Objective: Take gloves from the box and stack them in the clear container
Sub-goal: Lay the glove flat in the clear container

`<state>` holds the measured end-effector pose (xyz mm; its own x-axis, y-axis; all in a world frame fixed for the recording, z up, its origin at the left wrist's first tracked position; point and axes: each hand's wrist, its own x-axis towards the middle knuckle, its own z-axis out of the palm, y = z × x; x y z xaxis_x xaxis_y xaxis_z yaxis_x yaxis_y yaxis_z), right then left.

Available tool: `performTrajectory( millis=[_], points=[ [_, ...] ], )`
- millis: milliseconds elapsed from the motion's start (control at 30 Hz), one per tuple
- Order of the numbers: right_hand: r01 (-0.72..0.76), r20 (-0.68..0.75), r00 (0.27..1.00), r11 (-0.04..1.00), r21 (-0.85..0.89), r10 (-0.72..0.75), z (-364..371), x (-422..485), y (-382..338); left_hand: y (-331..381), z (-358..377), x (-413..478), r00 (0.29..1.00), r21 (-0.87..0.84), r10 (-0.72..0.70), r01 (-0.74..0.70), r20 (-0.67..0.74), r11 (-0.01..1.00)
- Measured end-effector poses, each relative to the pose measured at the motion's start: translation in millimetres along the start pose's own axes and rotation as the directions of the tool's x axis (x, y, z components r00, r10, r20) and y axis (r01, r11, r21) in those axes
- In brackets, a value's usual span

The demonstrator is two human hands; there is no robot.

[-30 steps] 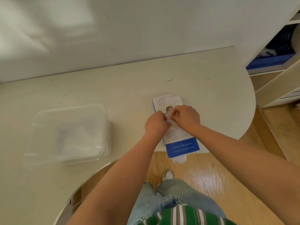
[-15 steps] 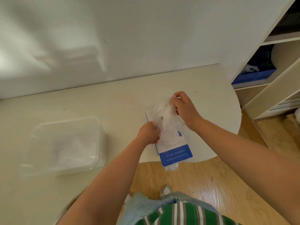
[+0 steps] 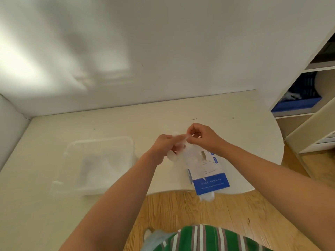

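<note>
head view. my left hand [image 3: 164, 147] and right hand [image 3: 203, 136] meet above the table [image 3: 226, 124]. the right pinches the upper edge of one thin translucent glove [image 3: 188, 156] between thumb and curled fingers, and the left grips the same glove beside it. the glove hangs crumpled below both hands, over the far end of the box [image 3: 211, 178]. the box (white, with a blue band at its near end) lies flat at the table's near edge, more film [image 3: 208, 196] poking from that end. the clear container [image 3: 72, 147] stands left of my hands, apart from the box, with pale film inside.
</note>
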<state>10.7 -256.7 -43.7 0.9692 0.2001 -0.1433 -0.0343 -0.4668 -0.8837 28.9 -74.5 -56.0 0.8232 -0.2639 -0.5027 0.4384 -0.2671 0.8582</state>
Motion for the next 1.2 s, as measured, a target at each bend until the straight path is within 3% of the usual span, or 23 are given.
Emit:
performTrajectory(
  millis=[67, 167, 233, 300, 400, 500, 567, 733, 833, 1000, 1133, 1200],
  points=[
    [-0.005, -0.032, 0.999, 1.0, 0.014, 0.006, 9.0, 3.5, -6.2, -2.8, -5.7, -4.5, 0.992, -0.087, 0.119, -0.121, -0.034, 0.989],
    [-0.195, -0.103, 0.971, 0.966, 0.171, 0.215, 20.4, 16.1, -12.5, -2.1, -21.0, -12.1, 0.977, -0.266, 0.206, -0.214, -0.058, 0.94],
    [-0.361, -0.035, 0.925, 0.902, 0.236, 0.379, 26.0, 24.8, -16.2, -1.2, -37.4, -16.8, 0.968, -0.294, 0.244, -0.25, -0.059, 0.922],
    [-0.454, 0.119, 0.891, 0.843, 0.29, 0.439, 34.0, 26.6, -25.9, -2.8, -56.3, -22.0, 0.959, -0.326, 0.277, -0.28, -0.058, 0.903],
    [-0.379, 0.191, 0.925, 0.81, 0.447, 0.328, 51.5, 31.5, -42.4, -6.0, -82.3, -30.9, 0.959, -0.35, 0.278, -0.278, -0.05, 0.895],
    [-0.246, 0.09, 0.965, 0.74, 0.626, 0.244, 76.8, 43.9, -64.7, -14.5, -112.1, -40.3, 0.963, -0.355, 0.265, -0.264, -0.047, 0.897],
    [-0.206, 0.019, 0.967, 0.735, 0.646, 0.254, 91.0, 51.5, -78.0, -20.3, -131.9, -45.8, 0.965, -0.342, 0.245, -0.262, -0.093, 0.902],
    [-0.117, -0.09, 0.98, 0.879, 0.462, 0.177, 122.7, 67.3, -102.3, -32.0, -189.2, -55.6, 0.98, -0.48, 0.096, -0.17, -0.174, 0.86],
    [-0.116, 0.023, 0.993, 0.915, 0.386, 0.117, 144.4, 73.7, -118.0, -35.0, -218.4, -61.0, 0.986, -0.468, 0.025, -0.1, -0.163, 0.878],
    [-0.206, 0.274, 0.951, 0.953, 0.224, 0.141, 176.4, 77.4, -145.7, -42.4, -244.0, -70.0, 0.997, -0.238, 0.07, -0.072, -0.016, 0.969],
    [-0.338, 0.501, 0.818, 0.941, 0.02, 0.283, 184.1, 81.0, -145.5, -55.4, -252.9, -73.2, 0.954, -0.142, 0.142, -0.185, -0.265, 0.972],
    [-0.356, 0.52, 0.789, 0.933, -0.046, 0.327, 185.9, 85.5, -137.7, -64.4, -262.6, -73.8, 0.912, -0.093, 0.163, -0.213, -0.376, 0.973]
  ],
)
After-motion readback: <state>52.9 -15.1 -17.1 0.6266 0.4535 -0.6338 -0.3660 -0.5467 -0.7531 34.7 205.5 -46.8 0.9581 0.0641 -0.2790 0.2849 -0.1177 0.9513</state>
